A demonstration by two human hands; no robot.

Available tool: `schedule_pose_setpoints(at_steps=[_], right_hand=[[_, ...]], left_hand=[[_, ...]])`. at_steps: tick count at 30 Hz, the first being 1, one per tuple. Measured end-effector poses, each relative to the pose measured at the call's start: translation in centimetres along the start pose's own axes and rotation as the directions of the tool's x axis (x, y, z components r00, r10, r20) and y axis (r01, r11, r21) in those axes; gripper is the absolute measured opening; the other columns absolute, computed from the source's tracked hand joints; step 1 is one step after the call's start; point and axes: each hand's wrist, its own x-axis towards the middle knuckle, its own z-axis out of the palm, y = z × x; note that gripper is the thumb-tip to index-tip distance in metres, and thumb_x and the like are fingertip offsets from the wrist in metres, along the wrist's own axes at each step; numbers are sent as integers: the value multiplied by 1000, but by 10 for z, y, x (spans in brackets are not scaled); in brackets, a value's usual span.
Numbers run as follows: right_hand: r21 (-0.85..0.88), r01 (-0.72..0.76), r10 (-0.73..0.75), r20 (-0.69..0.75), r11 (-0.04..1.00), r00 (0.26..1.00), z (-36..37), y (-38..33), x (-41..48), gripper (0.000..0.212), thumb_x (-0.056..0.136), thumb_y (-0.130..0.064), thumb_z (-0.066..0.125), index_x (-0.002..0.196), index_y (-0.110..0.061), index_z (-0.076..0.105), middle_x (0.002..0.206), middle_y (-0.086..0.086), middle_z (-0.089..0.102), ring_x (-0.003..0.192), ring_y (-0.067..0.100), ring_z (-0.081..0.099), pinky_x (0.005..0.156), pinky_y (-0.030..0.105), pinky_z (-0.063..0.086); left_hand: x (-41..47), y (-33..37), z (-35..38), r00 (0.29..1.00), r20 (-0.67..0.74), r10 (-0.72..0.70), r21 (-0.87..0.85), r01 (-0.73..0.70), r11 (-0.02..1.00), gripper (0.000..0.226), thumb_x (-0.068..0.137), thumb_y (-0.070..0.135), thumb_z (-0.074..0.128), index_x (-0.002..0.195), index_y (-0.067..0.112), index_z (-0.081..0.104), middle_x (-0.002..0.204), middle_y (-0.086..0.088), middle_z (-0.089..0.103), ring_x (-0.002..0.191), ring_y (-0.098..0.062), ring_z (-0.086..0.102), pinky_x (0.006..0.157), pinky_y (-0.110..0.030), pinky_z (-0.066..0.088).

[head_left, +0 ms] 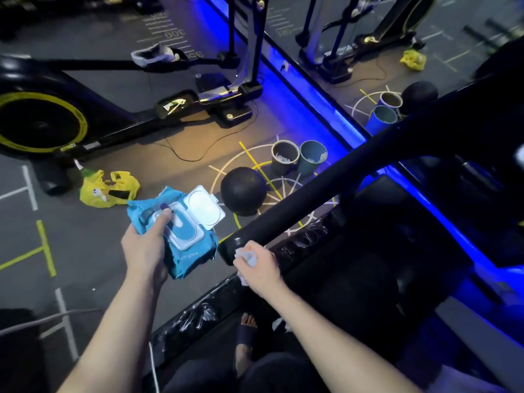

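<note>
Writing on floor: white numbers were painted on the grey floor (pixel 85 245) at the far side; one was read as "300", and the next one could not be read with certainty.
Writing on pack: small pale letters were seen on the blue wipes pack (pixel 187 251), but they were too blurred to be read.
Left hand: the left hand (pixel 147 242) was closed round the wipes pack, with the thumb laid on top beside the opening; the white lid (pixel 204 207) was flipped open.
Right hand: the right hand (pixel 261 268) was closed on a crumpled white wipe (pixel 248 256), which was pressed against the near end of the black padded bar (pixel 326 191).
Place of pack: it was held in the air above the floor, just left of the bar's end.
Floor: it was marked with yellow and white lines; a black ball (pixel 243 191), two buckets (pixel 285 157) and a yellow bag (pixel 99 191) were placed on it.
Room: an exercise bike (pixel 39 123) with a yellow-rimmed wheel was seen at the left; a blue light strip (pixel 312 100) was run along the foot of a mirror wall (pixel 425 38).
</note>
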Motion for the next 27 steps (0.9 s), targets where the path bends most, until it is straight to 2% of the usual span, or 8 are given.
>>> schedule_pose_setpoints(at_steps=[4,13,16,17,18,20,23,27], right_hand=[[280,-109,83,104,954,991,-23,-18,-11,23,93,-22,62,76,-17,47,58,17,62,49,26,54,50,29,40],[801,97,174,-244,591,954,-114,-30,-12,15,97,-26,62,91,-15,69,88,9,66,76,10,68,62,22,46],[859,150,149,-251,489,957,-128,-31,-23,25,83,-41,75,86,-19,63,91,7,58,132,34,38,62,16,41],[858,166,136,-262,486,956,-131,-29,-31,32,78,-44,80,87,-21,60,90,4,55,109,19,64,61,14,42],[856,172,112,-257,488,960,-132,-28,-40,32,78,-44,81,87,-24,57,86,0,51,71,-7,45,60,12,42],[896,121,82,-172,428,982,-131,-20,-59,17,93,-32,69,88,-30,53,83,-6,44,65,-6,53,55,12,48],[943,205,153,-251,262,956,-124,-6,-100,8,105,-23,50,102,-26,57,94,-2,57,82,1,59,72,18,49],[890,386,239,-441,244,865,-101,7,-172,38,98,-41,63,126,-16,56,119,8,61,109,18,57,90,33,44]], left_hand=[[-3,-1,-4,1000,13,-27,-29,27,999,34,97,14,77,130,7,69,111,-10,77,79,-16,78,65,-31,64],[-17,2,42,990,127,-64,-25,68,997,33,97,15,77,128,12,68,105,-6,78,80,-17,79,68,-34,65],[-31,0,58,980,186,-70,-5,72,997,31,97,16,78,126,13,69,110,-9,78,96,-28,78,86,-46,63],[-37,1,62,976,207,-73,-2,75,997,29,97,16,78,125,13,69,112,-10,78,98,-30,78,90,-48,62],[-43,1,64,970,230,-74,3,76,997,29,97,16,78,124,13,70,113,-11,78,98,-30,78,90,-48,61],[-57,2,66,957,284,-62,25,58,998,29,96,15,78,124,12,70,113,-11,78,89,-26,78,82,-42,63],[-84,3,60,924,379,-56,74,30,997,22,97,15,77,118,13,70,100,-4,78,73,-15,77,66,-33,64],[-118,-3,44,867,496,-53,136,-17,991,27,95,17,79,121,15,73,99,0,78,84,-20,75,84,-39,61]])
